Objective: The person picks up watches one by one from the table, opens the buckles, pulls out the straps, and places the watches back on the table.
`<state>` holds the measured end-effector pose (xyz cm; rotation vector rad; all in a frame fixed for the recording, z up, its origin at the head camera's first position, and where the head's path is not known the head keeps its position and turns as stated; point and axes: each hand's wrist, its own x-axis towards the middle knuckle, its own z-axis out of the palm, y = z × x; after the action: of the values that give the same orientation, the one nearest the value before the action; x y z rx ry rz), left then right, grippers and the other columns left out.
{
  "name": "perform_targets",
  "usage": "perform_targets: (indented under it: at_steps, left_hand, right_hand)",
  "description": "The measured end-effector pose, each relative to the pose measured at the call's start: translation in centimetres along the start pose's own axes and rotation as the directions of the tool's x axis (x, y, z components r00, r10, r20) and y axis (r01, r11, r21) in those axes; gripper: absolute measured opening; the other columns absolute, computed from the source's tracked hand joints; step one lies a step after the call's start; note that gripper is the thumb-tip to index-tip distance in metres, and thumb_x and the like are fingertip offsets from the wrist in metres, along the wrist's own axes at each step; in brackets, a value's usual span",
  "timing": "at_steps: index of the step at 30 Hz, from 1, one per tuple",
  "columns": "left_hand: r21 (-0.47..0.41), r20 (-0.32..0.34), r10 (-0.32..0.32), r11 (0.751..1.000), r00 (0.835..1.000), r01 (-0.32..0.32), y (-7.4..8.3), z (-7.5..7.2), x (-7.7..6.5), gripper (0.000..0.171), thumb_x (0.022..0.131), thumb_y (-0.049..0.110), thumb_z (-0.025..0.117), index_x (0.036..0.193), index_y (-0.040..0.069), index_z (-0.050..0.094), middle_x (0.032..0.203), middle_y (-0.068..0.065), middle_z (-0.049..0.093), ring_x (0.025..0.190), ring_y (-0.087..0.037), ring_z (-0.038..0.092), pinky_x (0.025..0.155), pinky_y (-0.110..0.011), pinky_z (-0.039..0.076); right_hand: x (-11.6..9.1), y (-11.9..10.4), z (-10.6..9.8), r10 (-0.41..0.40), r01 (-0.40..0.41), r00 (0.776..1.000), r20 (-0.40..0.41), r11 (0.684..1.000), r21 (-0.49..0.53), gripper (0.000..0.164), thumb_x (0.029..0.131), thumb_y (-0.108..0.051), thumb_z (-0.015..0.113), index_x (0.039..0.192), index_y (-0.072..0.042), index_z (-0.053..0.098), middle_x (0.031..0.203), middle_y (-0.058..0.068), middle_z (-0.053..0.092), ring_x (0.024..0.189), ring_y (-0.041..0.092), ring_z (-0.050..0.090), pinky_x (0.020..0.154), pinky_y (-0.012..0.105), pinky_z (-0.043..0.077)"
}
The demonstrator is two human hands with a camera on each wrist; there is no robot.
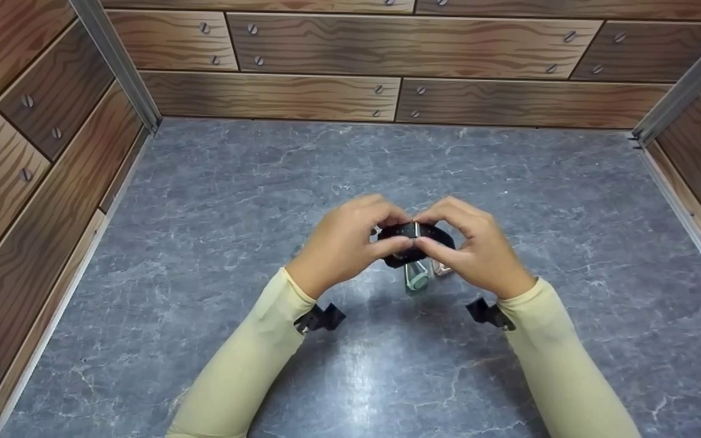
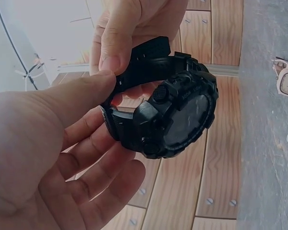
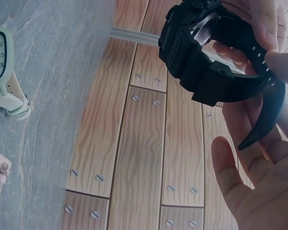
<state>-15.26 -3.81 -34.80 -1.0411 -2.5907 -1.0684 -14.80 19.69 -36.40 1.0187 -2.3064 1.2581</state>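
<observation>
A chunky black digital wristwatch (image 2: 187, 115) is held up above the table between both hands. Its strap forms a loop, and the tips of thumbs and fingers meet at the buckle. My left hand (image 1: 347, 246) pinches the strap by the buckle from the left. From the right, my right hand (image 1: 472, 246) pinches the strap near its holes; the loose strap end (image 3: 269, 115) hangs free in the right wrist view. Below the hands, a mint-green watch (image 1: 417, 280) lies on the table, beside a pink watch (image 1: 440, 267) partly hidden by the right hand.
The grey marbled table (image 1: 235, 182) is enclosed by wood-patterned panels (image 1: 411, 45) at the back and both sides. Metal posts (image 1: 116, 61) stand at the far corners. Black wrist mounts (image 1: 320, 317) sit on both cream sleeves (image 1: 235, 365).
</observation>
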Motion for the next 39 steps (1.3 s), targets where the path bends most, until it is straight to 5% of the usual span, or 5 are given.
perform_targets:
  at_steps: [21,39]
  left_hand:
    - [0.03,-0.027,0.077,0.997,0.997,-0.076,0.02,-0.04,0.12,0.025,0.097,0.036,0.074,0.112,0.016,0.075,0.103,0.006,0.071,0.093,-0.008,0.063,0.084,-0.025,0.052]
    - [0.023,-0.021,0.075,0.997,0.997,-0.075,0.22,-0.15,0.01,0.026,0.097,0.036,0.073,0.114,0.016,0.075,0.105,0.006,0.07,0.096,-0.008,0.063,0.086,-0.024,0.052]
  right_hand:
    - [-0.08,-0.09,0.1,-0.007,0.008,1.0,-0.011,1.0,0.028,0.024,0.088,0.002,0.078,0.109,-0.01,0.075,0.103,0.002,0.072,0.097,0.016,0.066,0.091,0.024,0.052]
    - [-0.03,0.13,-0.1,-0.013,0.014,1.0,-0.021,0.999,0.05,0.023,0.085,0.005,0.076,0.103,-0.009,0.073,0.1,0.002,0.071,0.094,0.015,0.066,0.087,0.026,0.052]
